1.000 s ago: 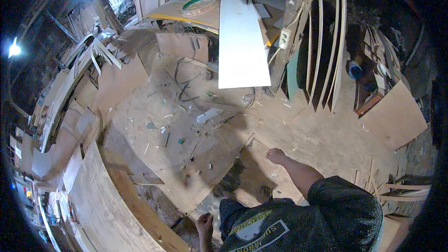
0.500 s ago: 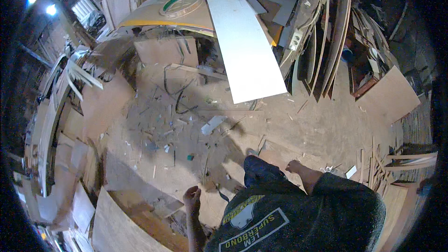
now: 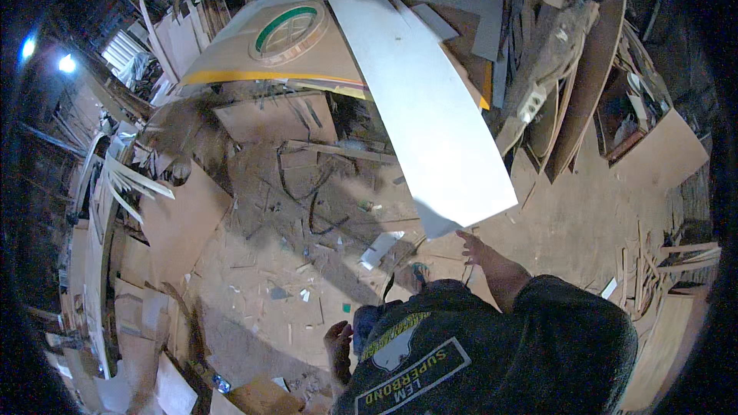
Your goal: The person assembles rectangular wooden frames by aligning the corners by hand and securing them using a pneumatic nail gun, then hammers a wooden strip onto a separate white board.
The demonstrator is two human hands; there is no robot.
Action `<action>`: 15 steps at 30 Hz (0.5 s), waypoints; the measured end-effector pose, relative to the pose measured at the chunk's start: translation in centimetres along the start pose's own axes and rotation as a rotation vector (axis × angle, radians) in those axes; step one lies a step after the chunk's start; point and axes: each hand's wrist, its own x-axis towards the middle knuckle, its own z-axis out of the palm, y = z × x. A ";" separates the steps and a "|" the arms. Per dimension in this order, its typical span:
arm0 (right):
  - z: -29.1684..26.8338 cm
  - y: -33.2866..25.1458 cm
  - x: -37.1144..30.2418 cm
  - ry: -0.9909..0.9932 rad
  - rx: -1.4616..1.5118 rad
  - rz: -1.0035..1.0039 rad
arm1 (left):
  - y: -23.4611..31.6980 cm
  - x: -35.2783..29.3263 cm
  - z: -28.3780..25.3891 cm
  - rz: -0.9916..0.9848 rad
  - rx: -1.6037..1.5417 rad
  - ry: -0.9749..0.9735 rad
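A long white board [image 3: 440,142] slopes down toward me from a stack of sheets, its near end hanging over the floor. My right hand [image 3: 480,252] reaches up to that near edge with fingers stretched out. The fingertips are at the edge or just short of it; I cannot tell whether they touch. Low beside my body hangs my left hand [image 3: 338,338], fingers loosely curled together, with nothing visible in them. Under the white board lies a brown sheet [image 3: 231,50] with a yellow edge and a round green-rimmed emblem.
Offcuts and a small white scrap [image 3: 382,249] litter the floor [image 3: 530,261]. Tall panels [image 3: 588,92] lean at the right, near a power socket [image 3: 531,107]. At the left stand brown boards [image 3: 184,223] and bent strips [image 3: 127,184]. Thin wooden strips [image 3: 638,284] lie at the right.
I have come closer to the white board, which now sits lower in view. My right hand has moved forward to its near edge, fingers extended. The left hand stays low.
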 end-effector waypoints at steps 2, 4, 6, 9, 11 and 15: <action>3.9 -2.9 -2.8 -0.069 0.096 -0.026 | 1.5 1.9 -1.8 -0.002 -0.036 0.020; 7.8 -5.0 -5.0 -0.169 0.345 -0.050 | 4.5 5.5 -3.3 0.003 0.064 0.026; 10.1 -5.8 -4.4 -0.239 0.568 -0.091 | 8.0 9.2 -3.7 0.001 0.114 -0.012; 4.3 -3.7 3.8 -0.728 0.919 -0.542 | 13.8 18.4 0.4 0.160 0.149 -0.323; 2.1 -2.3 3.6 -0.764 0.919 -0.831 | 17.7 23.9 3.1 0.203 0.186 -0.426; 9.1 -4.2 -7.4 -0.085 0.676 -0.871 | 22.0 37.6 -0.2 0.475 0.486 -0.538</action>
